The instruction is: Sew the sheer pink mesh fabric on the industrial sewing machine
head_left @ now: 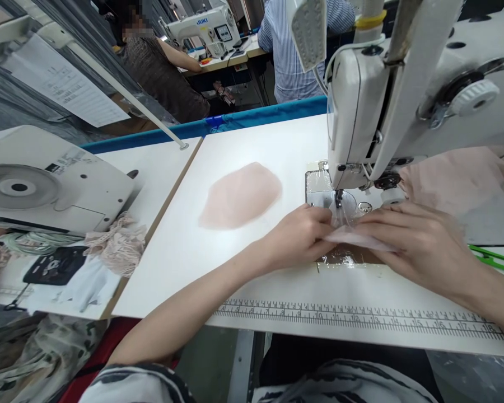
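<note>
My left hand [304,232] pinches the left end of a sheer pale pink fabric piece [353,237], just in front of the needle. At its other end, my right hand [420,235] grips the same piece with fingers closed. The fabric stretches between both hands at the presser foot [339,197] of the white sewing machine [361,112]. Whether the needle is in the cloth cannot be made out. Left of my hands, a separate pale pink fabric piece [243,196] lies flat on the white table [185,263].
More pink fabric [466,179] is heaped behind my right hand, near a green-handled tool [495,258]. A ruler strip [361,319] runs along the front edge. Another machine [46,179] and pink cords [120,246] stand left. Two people sit beyond the blue edge [269,116].
</note>
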A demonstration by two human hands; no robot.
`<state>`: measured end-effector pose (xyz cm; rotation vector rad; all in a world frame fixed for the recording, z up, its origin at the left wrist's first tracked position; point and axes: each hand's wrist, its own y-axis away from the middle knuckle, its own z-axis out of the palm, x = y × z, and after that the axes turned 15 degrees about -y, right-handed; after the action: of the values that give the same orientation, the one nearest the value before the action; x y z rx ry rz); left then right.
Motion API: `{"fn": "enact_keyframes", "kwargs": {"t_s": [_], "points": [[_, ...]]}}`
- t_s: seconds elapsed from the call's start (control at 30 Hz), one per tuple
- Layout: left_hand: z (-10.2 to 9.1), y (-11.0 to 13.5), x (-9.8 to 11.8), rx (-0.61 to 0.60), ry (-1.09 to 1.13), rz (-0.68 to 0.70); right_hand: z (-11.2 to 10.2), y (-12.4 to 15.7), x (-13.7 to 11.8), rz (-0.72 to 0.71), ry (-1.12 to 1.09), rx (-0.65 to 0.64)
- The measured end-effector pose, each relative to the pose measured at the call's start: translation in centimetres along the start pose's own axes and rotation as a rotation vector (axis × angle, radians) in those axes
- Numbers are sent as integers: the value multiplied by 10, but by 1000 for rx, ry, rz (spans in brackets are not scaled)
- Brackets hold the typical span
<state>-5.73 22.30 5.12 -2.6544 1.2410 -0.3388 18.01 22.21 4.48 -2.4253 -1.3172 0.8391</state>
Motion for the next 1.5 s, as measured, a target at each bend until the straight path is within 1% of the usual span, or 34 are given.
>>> {"fn": "enact_keyframes", "kwargs": {"t_s": [0.07,0.1,0.17,0.23,0.27,0.43,0.6,0.8,1.0,1.27,1.4,1.5], "points": [[12,7,6,139,-236,82,0,0,-2,-97,22,-38],[17,10,9,199,-342,102,0,0,-3,-133,23,-56],[24,14,15,298,-489,116,1,-1,-4,-143,16,-86],[26,18,20,338,-560,119,1,-2,-5,-138,10,-98],[26,20,22,328,-575,123,1,-3,-5,-138,10,-100],[21,28,27,167,-619,107,3,-2,-5,-131,16,-109],[21,30,26,117,-603,93,4,-1,-6,-120,28,-113],[22,28,19,92,-585,77,6,-2,-1,-145,59,-97],[23,22,10,74,-562,45,10,-3,7,-139,119,-72],[28,14,-7,32,-582,8,18,-8,25,-135,167,-49],[29,11,-11,58,-624,-10,22,-11,32,-144,190,-3],[29,11,-7,130,-662,-49,22,-9,30,-160,192,23]]}}
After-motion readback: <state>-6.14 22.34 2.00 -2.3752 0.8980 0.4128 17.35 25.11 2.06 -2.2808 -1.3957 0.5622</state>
